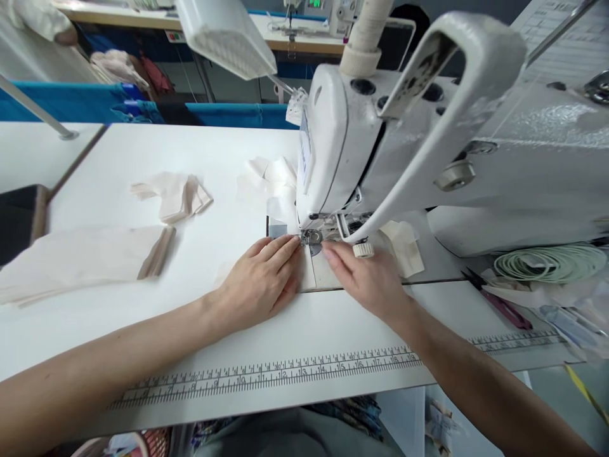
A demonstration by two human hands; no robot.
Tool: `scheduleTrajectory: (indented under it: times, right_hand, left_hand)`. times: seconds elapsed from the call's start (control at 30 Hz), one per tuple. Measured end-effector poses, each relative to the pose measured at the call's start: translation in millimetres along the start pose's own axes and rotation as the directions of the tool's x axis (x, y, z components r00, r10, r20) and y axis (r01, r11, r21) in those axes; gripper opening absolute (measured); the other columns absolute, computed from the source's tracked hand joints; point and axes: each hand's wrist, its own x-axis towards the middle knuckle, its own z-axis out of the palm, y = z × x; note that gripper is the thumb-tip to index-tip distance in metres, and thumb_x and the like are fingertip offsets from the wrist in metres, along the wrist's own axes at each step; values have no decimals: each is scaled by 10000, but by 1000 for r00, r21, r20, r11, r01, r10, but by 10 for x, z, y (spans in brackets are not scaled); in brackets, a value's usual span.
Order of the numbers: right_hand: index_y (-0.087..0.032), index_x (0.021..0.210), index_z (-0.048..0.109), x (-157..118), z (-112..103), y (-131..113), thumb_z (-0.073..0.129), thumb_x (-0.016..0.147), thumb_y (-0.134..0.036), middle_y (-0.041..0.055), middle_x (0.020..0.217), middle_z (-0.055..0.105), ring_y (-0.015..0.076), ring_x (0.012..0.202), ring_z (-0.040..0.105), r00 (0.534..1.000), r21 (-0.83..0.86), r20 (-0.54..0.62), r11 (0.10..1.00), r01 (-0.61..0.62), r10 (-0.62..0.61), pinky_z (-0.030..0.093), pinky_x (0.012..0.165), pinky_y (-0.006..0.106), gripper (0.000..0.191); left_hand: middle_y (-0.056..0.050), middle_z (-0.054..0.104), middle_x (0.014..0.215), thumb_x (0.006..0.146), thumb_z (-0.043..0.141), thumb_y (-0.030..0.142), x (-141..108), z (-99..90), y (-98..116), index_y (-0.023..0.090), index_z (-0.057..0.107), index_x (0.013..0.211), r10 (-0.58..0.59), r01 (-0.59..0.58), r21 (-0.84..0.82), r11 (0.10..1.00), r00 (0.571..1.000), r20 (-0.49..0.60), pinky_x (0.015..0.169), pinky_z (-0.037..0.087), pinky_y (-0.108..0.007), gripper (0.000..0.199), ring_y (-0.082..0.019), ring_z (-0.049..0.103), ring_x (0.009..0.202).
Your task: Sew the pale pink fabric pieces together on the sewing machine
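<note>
A white sewing machine [328, 139] stands over the white table. My left hand [264, 276] lies palm down just left of the presser foot [311, 237], its fingers pressed together; whatever is under them is hidden. On the right of the foot is my right hand [364, 276], thumb and fingers drawn together near the needle plate, with anything between them too small to make out. Cream fabric pieces [273, 178] lie behind my left hand, and another cream piece [404, 247] lies beyond my right hand.
A stack of cream fabric [85, 260] and a smaller folded pile [176, 195] lie at the left. Dark-bladed snips [507, 308] and a coil of pale green cord [549, 263] are at the right. A printed ruler [280, 376] runs along the front edge.
</note>
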Motion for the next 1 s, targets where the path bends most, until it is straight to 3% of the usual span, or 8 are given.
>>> scheduleTrajectory:
  times: [0.1,0.23,0.6,0.73,0.83,0.93,1.0]
  right_hand:
    - [-145,807,706,38,40,176,417,1034,-324,50,675,651,156,586,575,996,6,-59,997,-73,73,367,535,263,409]
    - [-173,768,697,73,80,293,433,1022,-306,40,664,656,163,599,594,996,17,-65,998,-66,67,378,538,261,390]
    - [-175,691,669,67,114,279,418,1028,-339,35,649,655,150,590,583,994,89,-74,993,-71,78,379,548,256,451]
    - [-179,716,663,48,90,246,411,1032,-381,16,635,627,140,582,549,997,159,-8,985,-73,76,338,547,257,452]
    - [-182,854,691,21,11,197,450,1020,-378,1,668,620,129,591,536,995,278,101,960,-36,8,350,564,246,352]
    - [-171,989,679,-13,-87,160,477,1008,-296,15,798,654,124,655,557,974,424,168,903,70,-154,385,603,240,238]
    - [-159,1010,667,-32,-135,149,489,1000,-248,30,897,665,127,697,569,949,476,185,868,140,-255,398,629,248,198]
  left_hand:
    - [-231,580,1333,964,410,259,-4,4,2,-13,590,1254,-14,14,-24,1000,1000,8,1012,488,-480,436,-330,551,1249]
    - [-227,569,1349,968,406,261,-8,8,7,6,591,1260,-26,27,-42,999,1000,13,1027,475,-486,430,-328,537,1267]
    - [-200,564,1367,964,417,241,-18,-13,13,39,587,1281,-46,48,-70,996,998,33,1051,457,-488,413,-312,537,1270]
    - [-181,576,1360,965,407,241,-10,-14,-9,59,599,1268,-27,29,-53,998,999,32,1032,466,-486,402,-303,552,1254]
    - [-177,577,1360,969,394,241,-12,-27,-20,59,587,1275,-16,18,-38,999,999,42,1042,450,-501,406,-305,547,1256]
    - [-203,566,1359,980,393,266,-30,-84,8,31,580,1256,-18,18,-29,999,1000,26,1067,416,-532,408,-323,524,1271]
    - [-208,592,1311,975,437,309,-45,-142,57,31,593,1217,-5,5,-46,999,1000,-14,1017,459,-509,400,-327,546,1224]
